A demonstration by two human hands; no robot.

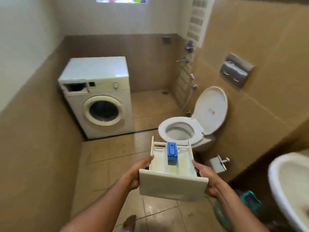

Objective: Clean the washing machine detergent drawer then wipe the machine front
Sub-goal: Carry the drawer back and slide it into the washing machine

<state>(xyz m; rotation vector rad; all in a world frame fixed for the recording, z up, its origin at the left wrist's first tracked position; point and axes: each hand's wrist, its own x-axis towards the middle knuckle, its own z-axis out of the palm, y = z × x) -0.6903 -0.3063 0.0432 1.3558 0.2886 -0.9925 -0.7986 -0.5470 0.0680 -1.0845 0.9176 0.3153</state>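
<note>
Detergent drawer (173,185) gripped at its sides by left hand (134,174) and right hand (209,180), blue insert (172,152) inside, washing machine (97,97) well apart.

The sink (287,186) at lower right is cut off by the right edge, and the window (121,0) by the top edge. The drawer (173,185) front hides the fingers of the left hand (135,171) and the right hand (204,172). A teal thing (250,200) at lower right is too blurred to tell. The machine (100,97) panel's markings are too small to read.
</note>
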